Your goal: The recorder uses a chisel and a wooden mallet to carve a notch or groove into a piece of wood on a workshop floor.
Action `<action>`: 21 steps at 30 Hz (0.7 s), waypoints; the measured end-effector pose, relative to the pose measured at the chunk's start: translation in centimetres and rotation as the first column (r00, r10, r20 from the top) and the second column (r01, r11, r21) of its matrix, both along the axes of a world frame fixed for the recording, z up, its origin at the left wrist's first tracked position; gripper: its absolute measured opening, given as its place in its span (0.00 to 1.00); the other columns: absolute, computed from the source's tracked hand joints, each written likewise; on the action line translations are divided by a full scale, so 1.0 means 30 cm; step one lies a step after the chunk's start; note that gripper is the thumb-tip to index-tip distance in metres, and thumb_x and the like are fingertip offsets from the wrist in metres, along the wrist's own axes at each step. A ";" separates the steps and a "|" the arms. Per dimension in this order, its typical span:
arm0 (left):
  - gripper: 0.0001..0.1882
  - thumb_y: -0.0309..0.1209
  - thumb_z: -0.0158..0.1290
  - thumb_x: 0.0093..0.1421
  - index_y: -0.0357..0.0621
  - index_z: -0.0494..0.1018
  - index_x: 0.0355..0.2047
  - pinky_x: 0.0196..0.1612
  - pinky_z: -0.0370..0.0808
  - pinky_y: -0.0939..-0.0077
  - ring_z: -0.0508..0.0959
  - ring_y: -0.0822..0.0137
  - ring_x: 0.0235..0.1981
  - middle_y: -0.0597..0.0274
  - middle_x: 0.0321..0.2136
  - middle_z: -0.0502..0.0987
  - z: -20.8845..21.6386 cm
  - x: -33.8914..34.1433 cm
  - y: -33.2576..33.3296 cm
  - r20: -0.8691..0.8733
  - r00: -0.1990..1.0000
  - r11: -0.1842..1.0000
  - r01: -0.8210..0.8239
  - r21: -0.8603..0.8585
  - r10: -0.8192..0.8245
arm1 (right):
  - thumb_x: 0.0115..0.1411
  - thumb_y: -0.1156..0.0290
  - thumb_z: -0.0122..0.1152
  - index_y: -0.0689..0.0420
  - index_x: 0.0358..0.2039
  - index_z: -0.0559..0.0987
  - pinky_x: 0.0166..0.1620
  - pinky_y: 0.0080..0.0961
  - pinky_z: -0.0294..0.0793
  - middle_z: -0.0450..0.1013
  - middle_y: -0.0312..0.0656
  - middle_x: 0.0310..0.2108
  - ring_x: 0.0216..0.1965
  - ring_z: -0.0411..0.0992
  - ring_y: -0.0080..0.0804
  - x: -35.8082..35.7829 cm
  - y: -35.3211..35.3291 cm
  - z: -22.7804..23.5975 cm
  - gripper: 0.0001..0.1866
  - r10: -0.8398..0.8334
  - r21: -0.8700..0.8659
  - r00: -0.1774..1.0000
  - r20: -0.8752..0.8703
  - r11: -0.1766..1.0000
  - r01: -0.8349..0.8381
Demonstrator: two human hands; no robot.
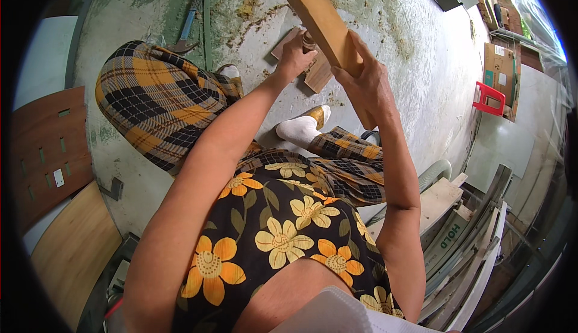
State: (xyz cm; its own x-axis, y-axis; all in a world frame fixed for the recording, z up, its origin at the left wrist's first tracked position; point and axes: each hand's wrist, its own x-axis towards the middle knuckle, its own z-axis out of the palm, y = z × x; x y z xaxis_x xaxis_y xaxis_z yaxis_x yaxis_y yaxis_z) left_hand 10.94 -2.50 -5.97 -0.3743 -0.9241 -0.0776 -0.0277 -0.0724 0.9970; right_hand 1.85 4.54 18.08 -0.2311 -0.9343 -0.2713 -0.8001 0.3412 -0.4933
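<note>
My right hand [370, 80] is closed around a long, thick wooden block [322, 17], which slants up and away to the left. Just left of the block, my left hand [294, 57] grips a short brown piece with a round end [309, 39], upright above the floor; its lower part is hidden by my fingers. Beneath that hand lie flat brown wooden pieces [318, 75] on the concrete. Whether the round-ended piece touches them, I cannot tell. The block is close beside its top.
A claw hammer [188, 25] with a blue shaft lies at the upper left beside a thin green strip [208, 32]. Wood shavings litter the floor [415, 62]. At right are a red plastic stool [489, 99], a cardboard box [501, 71] and stacked long strips [475, 255]. Brown boards [54, 134] stand left.
</note>
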 end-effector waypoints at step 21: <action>0.23 0.26 0.61 0.51 0.43 0.69 0.47 0.44 0.77 0.58 0.80 0.47 0.43 0.46 0.38 0.80 0.058 0.000 0.015 0.063 0.998 1.000 0.002 -0.021 -0.001 | 0.51 0.62 0.65 0.53 0.66 0.61 0.45 0.39 0.77 0.78 0.61 0.37 0.41 0.78 0.55 -0.030 0.017 -0.015 0.41 0.038 0.089 0.996 -0.081 0.996 -0.031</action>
State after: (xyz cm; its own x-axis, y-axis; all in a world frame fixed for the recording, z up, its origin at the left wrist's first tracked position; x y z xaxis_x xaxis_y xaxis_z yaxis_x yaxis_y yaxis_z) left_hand 10.95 -2.03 -4.21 -0.3706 -0.9252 -0.0820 -0.0911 -0.0516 0.9945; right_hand 0.96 5.06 17.64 -0.2239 -0.9158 -0.3334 -0.8490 0.3513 -0.3948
